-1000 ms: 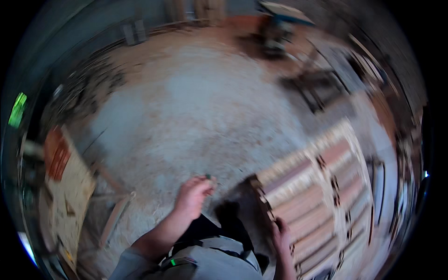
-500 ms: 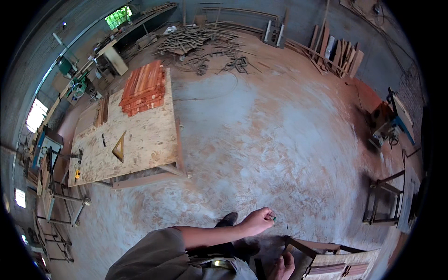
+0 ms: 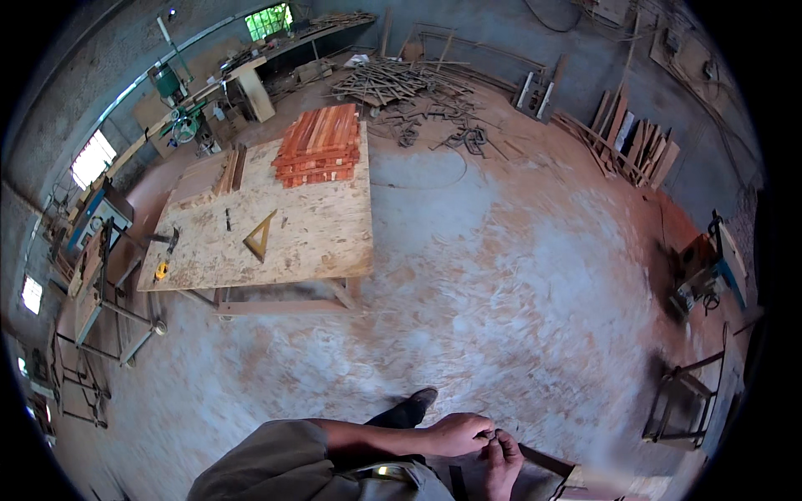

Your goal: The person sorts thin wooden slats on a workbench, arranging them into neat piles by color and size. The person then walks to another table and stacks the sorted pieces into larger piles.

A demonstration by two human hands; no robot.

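My left hand is closed in front of my body, its fingertips pinched together. My right hand is raised beside it, fingers bent and their tips meeting those of the left. Whatever small thing lies between the fingertips is too hidden to name. Just right of my hands, at the lower edge, is part of a wooden frame, pale and blurred along its top.
Ahead on the left stands a plywood-topped table bearing a stack of reddish wood strips, a yellow set square and a hammer. Scrap wood is heaped at the back. A machine stands right.
My right hand has come up to meet my left, which has moved lower. The green bit at my left fingertips no longer shows. The view has turned, shifting the table rightward.
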